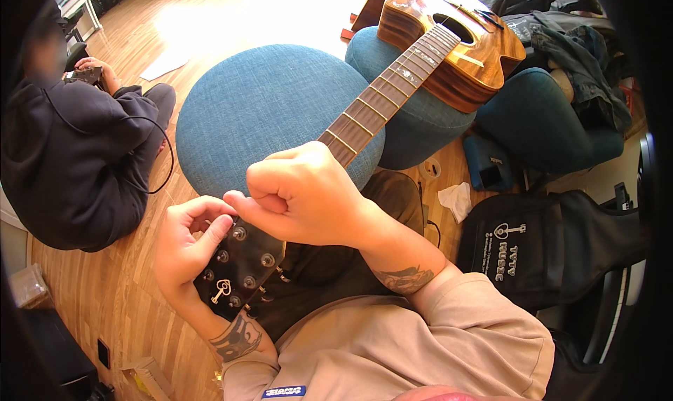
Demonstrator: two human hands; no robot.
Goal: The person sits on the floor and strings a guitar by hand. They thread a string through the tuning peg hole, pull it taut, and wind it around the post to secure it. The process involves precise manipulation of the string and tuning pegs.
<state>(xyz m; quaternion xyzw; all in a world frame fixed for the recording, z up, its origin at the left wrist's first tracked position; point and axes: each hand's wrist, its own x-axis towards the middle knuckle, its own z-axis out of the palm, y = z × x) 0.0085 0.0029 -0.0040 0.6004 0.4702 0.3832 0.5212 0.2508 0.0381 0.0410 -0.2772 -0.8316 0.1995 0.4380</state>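
An acoustic guitar [484,57] of brown, glossy wood rests on blue stools, its neck slanting down toward me. Its dark headstock [235,264] lies over my lap, with silver tuning posts and a pale key-shaped emblem. At the headstock's upper left edge, my left hand [184,236] has its thumb and fingers curled together by the tuners. My right hand [305,194] is closed in a fist above the neck's near end, its thumb side close to the left fingertips. Whatever either hand pinches is too small or hidden to make out. No strings are discernible along the fretboard [392,85].
A round blue stool [259,106] supports the neck side, beside another blue stool [375,50]. On the left, a person in dark clothes [84,155] sits on the floor. A black guitar bag [533,247] and crumpled white tissue [457,201] lie to the right.
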